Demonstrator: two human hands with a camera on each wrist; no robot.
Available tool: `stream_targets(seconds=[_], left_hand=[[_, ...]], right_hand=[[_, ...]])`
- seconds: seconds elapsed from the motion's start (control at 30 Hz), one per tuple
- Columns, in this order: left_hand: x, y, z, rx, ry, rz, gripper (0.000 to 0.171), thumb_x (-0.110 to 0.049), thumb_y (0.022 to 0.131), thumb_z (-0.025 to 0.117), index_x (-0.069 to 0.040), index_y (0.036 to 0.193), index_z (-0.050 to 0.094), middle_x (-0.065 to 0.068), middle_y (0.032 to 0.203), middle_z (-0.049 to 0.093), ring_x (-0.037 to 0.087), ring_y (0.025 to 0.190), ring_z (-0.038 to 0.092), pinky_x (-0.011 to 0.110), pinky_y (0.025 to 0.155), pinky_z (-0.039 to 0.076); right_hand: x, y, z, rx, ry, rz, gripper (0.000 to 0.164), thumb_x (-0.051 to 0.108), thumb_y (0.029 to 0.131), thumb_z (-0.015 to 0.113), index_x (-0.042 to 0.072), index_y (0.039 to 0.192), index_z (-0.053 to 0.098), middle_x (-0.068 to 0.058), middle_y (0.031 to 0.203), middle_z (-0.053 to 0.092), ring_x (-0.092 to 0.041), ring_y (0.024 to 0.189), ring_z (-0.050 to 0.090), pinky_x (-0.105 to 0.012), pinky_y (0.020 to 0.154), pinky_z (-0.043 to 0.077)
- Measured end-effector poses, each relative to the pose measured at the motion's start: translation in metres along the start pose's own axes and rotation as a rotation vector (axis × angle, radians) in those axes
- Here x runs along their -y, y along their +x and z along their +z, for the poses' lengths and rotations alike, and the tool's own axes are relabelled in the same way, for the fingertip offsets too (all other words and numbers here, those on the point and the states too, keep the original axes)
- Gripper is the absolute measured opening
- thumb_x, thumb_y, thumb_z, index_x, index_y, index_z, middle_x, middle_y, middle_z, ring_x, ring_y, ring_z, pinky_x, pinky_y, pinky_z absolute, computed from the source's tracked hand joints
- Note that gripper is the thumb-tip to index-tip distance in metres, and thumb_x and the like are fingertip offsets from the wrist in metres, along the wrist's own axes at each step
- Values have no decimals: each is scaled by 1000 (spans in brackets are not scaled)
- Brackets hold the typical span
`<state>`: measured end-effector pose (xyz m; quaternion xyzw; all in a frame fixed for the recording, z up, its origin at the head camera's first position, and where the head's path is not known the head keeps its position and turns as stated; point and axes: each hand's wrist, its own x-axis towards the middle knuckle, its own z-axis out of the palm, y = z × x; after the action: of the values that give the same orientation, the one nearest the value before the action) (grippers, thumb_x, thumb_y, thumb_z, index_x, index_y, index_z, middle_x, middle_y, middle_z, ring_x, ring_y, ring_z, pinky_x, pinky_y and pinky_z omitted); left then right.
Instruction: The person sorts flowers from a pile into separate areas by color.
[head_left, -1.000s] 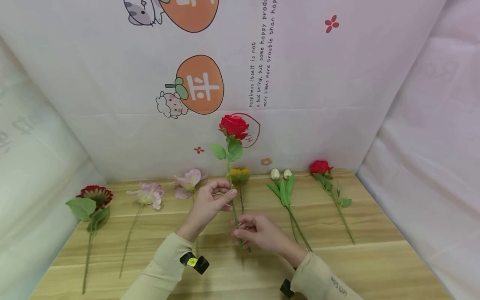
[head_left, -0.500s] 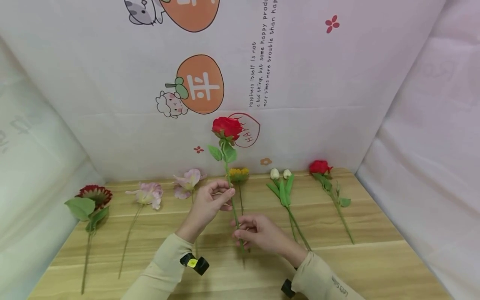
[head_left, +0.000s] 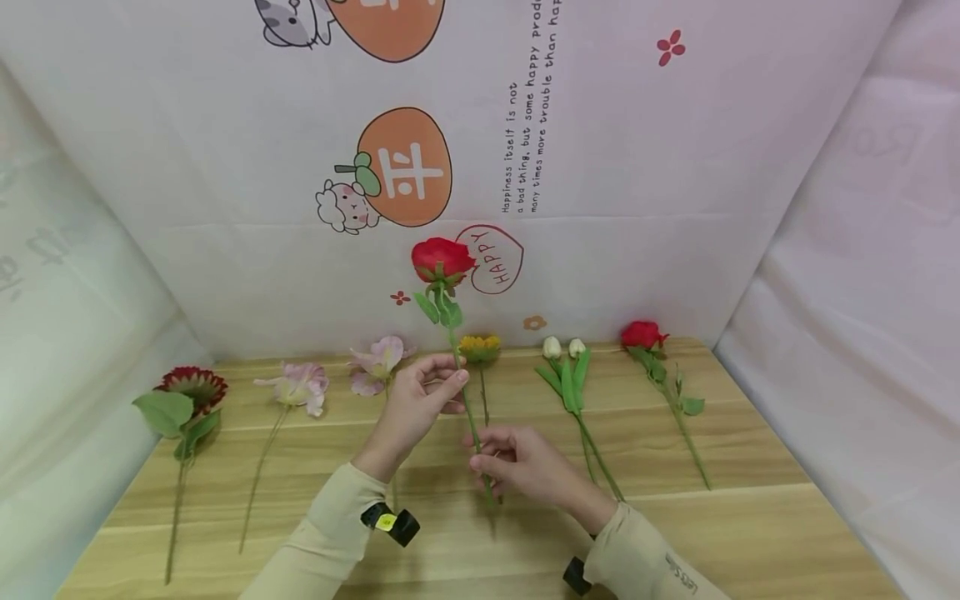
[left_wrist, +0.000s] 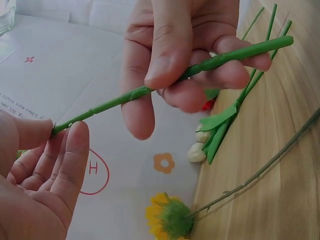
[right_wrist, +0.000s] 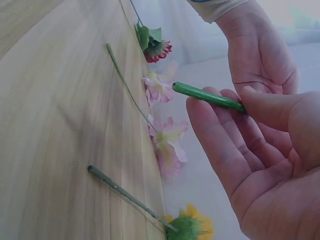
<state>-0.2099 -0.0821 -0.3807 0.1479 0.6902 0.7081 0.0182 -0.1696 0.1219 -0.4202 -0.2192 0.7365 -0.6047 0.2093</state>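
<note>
A red rose (head_left: pixel 442 260) with a long green stem is held above the table, its bloom leaning up and to the left. My left hand (head_left: pixel 416 404) pinches the stem partway up between thumb and fingers. Lower down, near the cut end, my right hand (head_left: pixel 528 468) grips the same stem (left_wrist: pixel 117 101) with the thumb pressed against the fingers. In the right wrist view the stem's green end (right_wrist: pixel 205 95) sticks out past those fingers. Just behind the hands a yellow flower (head_left: pixel 480 348) lies on the table, apart from them.
Along the wooden table (head_left: pixel 757 542) lie a dark red flower (head_left: pixel 191 390), two pale pink flowers (head_left: pixel 298 388), white tulips (head_left: pixel 572 379) and another red rose (head_left: pixel 643 335). A printed white cloth (head_left: pixel 600 167) rises at the back.
The held rose's bloom has swung left and slightly down, turning its underside more into view. Both hands keep their hold and have barely moved.
</note>
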Motion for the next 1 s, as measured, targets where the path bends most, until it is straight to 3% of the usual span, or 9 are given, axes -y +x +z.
stream_targets(seconds=[0.23, 0.37, 0.5, 0.6, 0.7, 0.9, 1.0], left_hand=[[1, 0, 2, 27, -17, -6, 29, -13, 100, 67, 1, 125, 63, 21, 113, 63, 34, 89, 68, 40, 76, 63], [2, 0, 2, 41, -20, -29, 34, -10, 100, 66, 5, 131, 60, 23, 115, 63, 28, 89, 70, 37, 77, 63], [6, 0, 2, 77, 14, -48, 42, -11, 101, 66, 6, 137, 55, 23, 117, 64, 32, 96, 71, 40, 80, 62], [9, 0, 0, 104, 56, -42, 42, -14, 101, 66, 3, 138, 56, 20, 117, 66, 40, 102, 69, 44, 84, 61], [10, -3, -3, 119, 97, -40, 40, -16, 101, 66, -1, 136, 58, 17, 117, 68, 40, 104, 69, 48, 86, 60], [12, -8, -18, 145, 164, -47, 37, -20, 101, 67, -3, 133, 61, 15, 121, 66, 32, 101, 71, 42, 83, 61], [14, -11, -27, 143, 172, -63, 36, -22, 101, 67, -3, 131, 62, 15, 121, 65, 36, 104, 69, 39, 83, 61]], right_hand=[[1, 0, -1, -36, 6, -18, 39, 19, 101, 67, 1, 135, 61, -9, 101, 70, -40, 89, 71, -54, 73, 61], [0, -3, -4, -55, -3, -29, 44, 19, 100, 68, -2, 137, 58, -12, 104, 69, -42, 89, 71, -48, 71, 63], [-2, -7, -11, -66, -27, -25, 48, 19, 100, 67, -5, 139, 55, -17, 106, 68, -39, 88, 71, -48, 72, 63], [-3, -12, -21, -73, -72, -29, 45, 19, 100, 67, -3, 138, 57, -19, 105, 68, -39, 87, 71, -50, 72, 62], [-4, -18, -33, -87, -121, -26, 37, 17, 101, 66, 0, 134, 62, -18, 102, 68, -40, 85, 70, -51, 70, 62], [-6, -35, -61, -87, -187, 7, 37, 17, 101, 66, 1, 134, 62, -13, 97, 68, -43, 84, 68, -53, 69, 61], [-6, -44, -75, -81, -208, 18, 40, 19, 102, 65, 0, 136, 60, -12, 97, 68, -43, 85, 68, -52, 68, 61]])
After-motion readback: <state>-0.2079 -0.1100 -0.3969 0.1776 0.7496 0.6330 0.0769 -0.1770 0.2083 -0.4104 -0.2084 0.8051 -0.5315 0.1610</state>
